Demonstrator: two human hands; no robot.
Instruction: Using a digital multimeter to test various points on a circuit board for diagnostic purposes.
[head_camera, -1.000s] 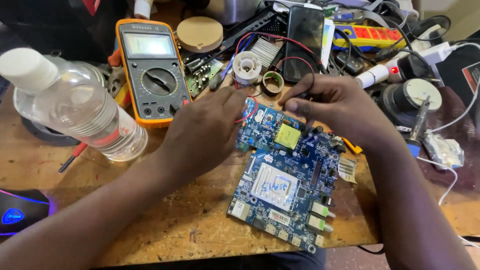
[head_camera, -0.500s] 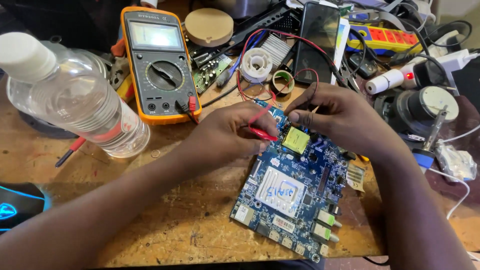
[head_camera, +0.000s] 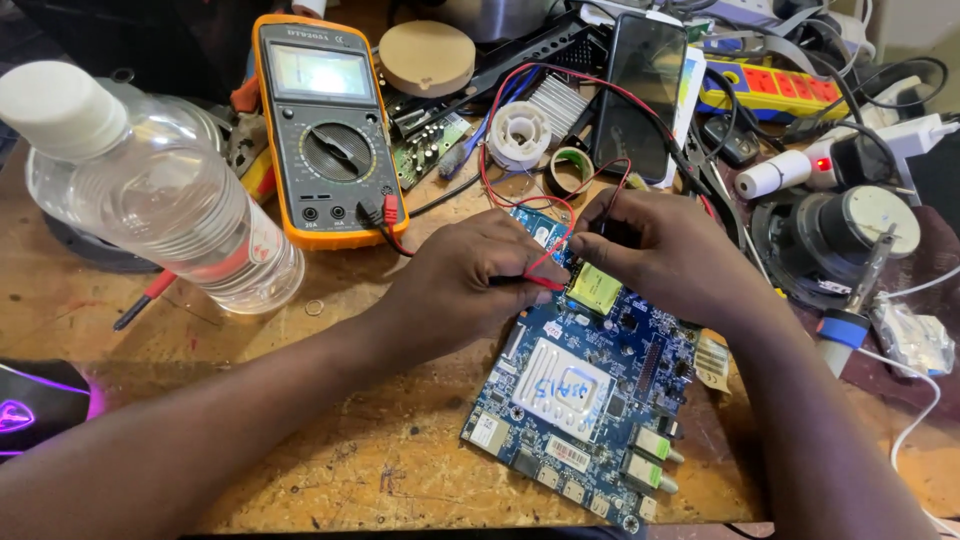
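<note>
- Blue circuit board (head_camera: 590, 400): one, lying flat near the front edge of the desk (head_camera: 330, 480), tilted, its lower corner nearly reaching that edge; a yellow component (head_camera: 594, 288) and a silver shield sitting on it.
- Left hand (head_camera: 470, 285): one, resting at the board's upper left corner, fingers pinching a red probe (head_camera: 535, 281) whose tip is pointing toward the yellow component.
- Right hand (head_camera: 665, 255): one, hovering over the board's upper end, fingertips closing on a thin dark probe (head_camera: 605, 228); its tip is hidden.
- Multimeter (head_camera: 325, 125): one, orange-cased, lying toward the back left of the desk, red and black leads running from its sockets to the hands.
- Plastic bottle (head_camera: 150, 190): one, clear, white-capped, lying at the left edge just beside the multimeter.
- Phone (head_camera: 640, 95): one, dark screen, leaning among the clutter along the back edge.
- Tape rolls: two, one white (head_camera: 520, 135), one smaller (head_camera: 570, 170), sitting behind the hands.
- Open room: bare wood showing at the front left, between the bottle and the board; the back and right edges are crowding with cables and tools.
</note>
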